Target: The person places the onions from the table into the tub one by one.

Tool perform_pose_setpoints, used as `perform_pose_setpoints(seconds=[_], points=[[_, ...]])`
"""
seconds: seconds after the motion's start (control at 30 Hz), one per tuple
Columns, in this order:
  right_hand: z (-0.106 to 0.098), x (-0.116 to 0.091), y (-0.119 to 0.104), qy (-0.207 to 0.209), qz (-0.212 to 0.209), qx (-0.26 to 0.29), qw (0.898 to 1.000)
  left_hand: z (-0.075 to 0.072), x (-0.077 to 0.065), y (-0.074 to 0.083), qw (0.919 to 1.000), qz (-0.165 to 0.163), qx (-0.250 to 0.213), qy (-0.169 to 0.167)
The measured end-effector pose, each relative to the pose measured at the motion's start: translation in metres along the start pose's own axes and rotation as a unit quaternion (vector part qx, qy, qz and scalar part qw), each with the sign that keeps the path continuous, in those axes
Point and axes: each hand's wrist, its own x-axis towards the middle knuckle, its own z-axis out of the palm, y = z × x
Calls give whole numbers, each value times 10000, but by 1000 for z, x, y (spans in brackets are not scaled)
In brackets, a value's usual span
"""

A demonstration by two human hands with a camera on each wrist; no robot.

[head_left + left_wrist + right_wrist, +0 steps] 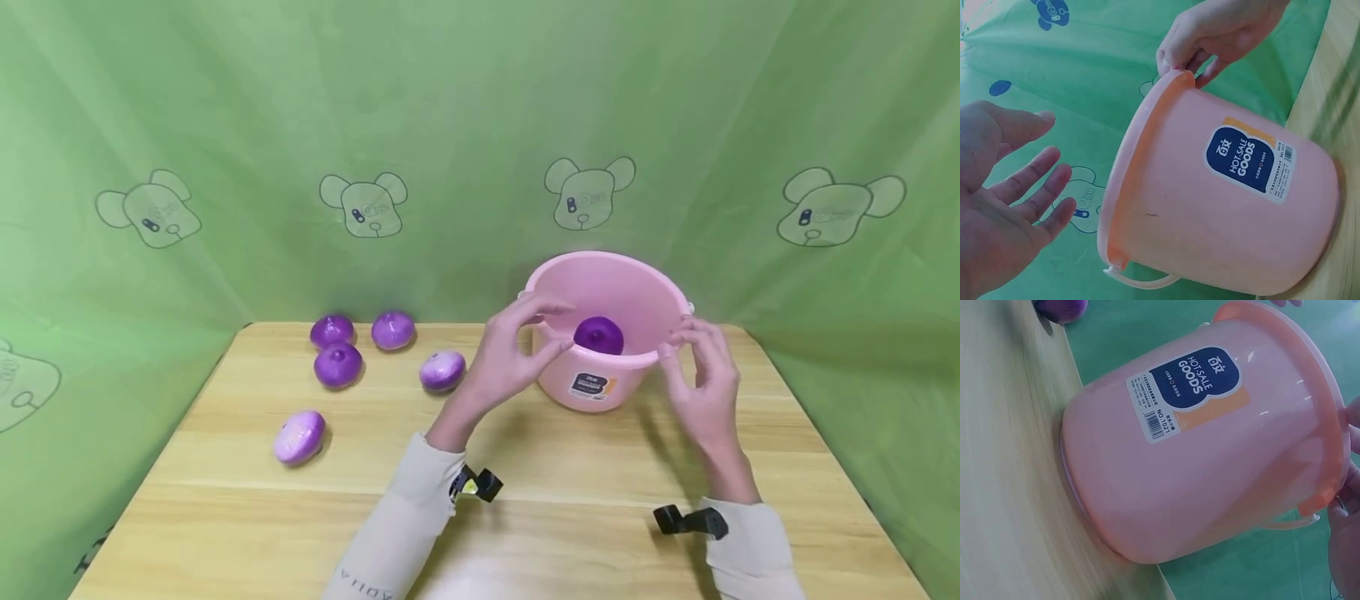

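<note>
A pink bucket (592, 383) with a dark label stands toward the back right of the table. My right hand (705, 383) pinches its rim at the right side; in the left wrist view, the right hand's fingers (1175, 53) and thumb meet at that rim. Inside the bucket's mouth shows one purple onion (598, 335); whether it rests on the bottom or is dropping cannot be told. Over the left part of the rim hovers my left hand (510, 346), fingers spread and nothing held, as the left wrist view of that hand (1010, 194) also shows.
Several more purple onions lie left of the bucket: two touching, one dark onion (337, 365) before another (332, 330), then onions at the back (393, 330), near the left forearm (442, 371) and toward the front (300, 437). Green cloth (465, 100) hangs around the wooden table (562, 500).
</note>
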Motion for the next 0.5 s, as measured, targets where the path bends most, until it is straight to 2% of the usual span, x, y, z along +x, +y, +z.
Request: perform_pose_setpoints(seconds=[0.23, 0.5], points=[[-1, -2, 0, -33, 35, -50, 10000, -2, -17, 4, 9990, 329, 89, -291], [2, -1, 0, 47, -5, 63, 10000, -11, -27, 3, 9987, 218, 300, -357]])
